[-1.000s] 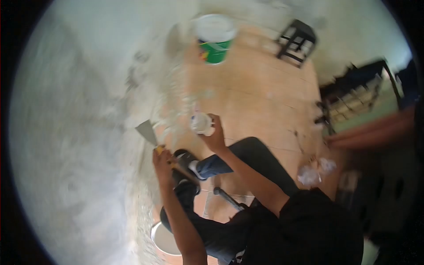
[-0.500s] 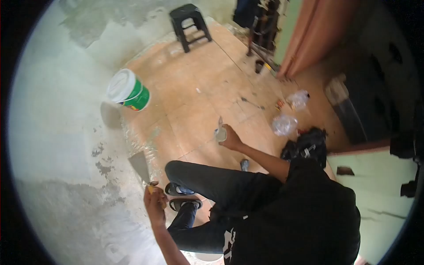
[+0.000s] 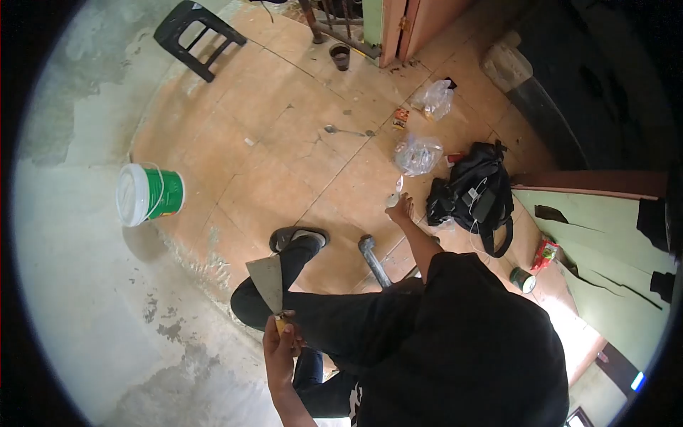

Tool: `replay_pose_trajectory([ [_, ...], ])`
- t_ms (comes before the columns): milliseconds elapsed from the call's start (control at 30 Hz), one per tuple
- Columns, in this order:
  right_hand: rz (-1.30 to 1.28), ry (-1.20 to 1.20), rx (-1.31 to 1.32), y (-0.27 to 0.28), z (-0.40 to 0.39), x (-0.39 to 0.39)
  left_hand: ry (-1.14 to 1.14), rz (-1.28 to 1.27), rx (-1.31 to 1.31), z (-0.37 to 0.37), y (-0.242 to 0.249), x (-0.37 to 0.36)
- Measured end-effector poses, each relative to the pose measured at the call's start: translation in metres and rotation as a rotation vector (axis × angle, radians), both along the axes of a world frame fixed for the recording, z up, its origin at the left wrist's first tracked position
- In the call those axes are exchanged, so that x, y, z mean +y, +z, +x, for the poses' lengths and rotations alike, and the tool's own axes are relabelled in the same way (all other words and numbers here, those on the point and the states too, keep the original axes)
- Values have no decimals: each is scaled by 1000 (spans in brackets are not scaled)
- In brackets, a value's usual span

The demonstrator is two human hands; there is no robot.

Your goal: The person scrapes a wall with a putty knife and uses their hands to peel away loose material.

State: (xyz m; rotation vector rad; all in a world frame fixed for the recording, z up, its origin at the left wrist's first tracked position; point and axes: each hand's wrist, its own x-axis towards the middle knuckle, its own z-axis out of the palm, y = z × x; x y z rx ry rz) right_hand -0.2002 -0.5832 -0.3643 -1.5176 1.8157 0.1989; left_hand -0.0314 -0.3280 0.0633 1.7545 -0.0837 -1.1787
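In my left hand [image 3: 279, 340], the fingers wrap the yellowish handle of a putty knife [image 3: 267, 281]. Its broad metal blade points up and away, above my bent leg in dark trousers. My right hand [image 3: 400, 208] is stretched out over the tiled floor, close to a clear plastic bag [image 3: 418, 156] and a black backpack [image 3: 484, 188]. Its fingers are closed around a small pale object [image 3: 393, 201], with a thin light tip sticking out beyond it. What kind of thing it is I cannot make out.
A green-and-white lidded bucket [image 3: 151, 193] stands by the wall at left. A black stool [image 3: 198, 35] is at the top left. A spoon [image 3: 345, 131], a dark cup [image 3: 340, 57], another plastic bag [image 3: 434, 99] and a can [image 3: 523, 280] are on the floor.
My view has turned toward the right. My right hand has reached out nearer the bags and backpack, still holding the pale object. The putty knife is now over my leg.
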Motion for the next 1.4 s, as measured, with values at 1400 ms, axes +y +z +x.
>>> replay_pose_trajectory([
  [1400, 120, 250, -1007, 136, 174, 56, 508, -289, -87, -56, -22, 114],
])
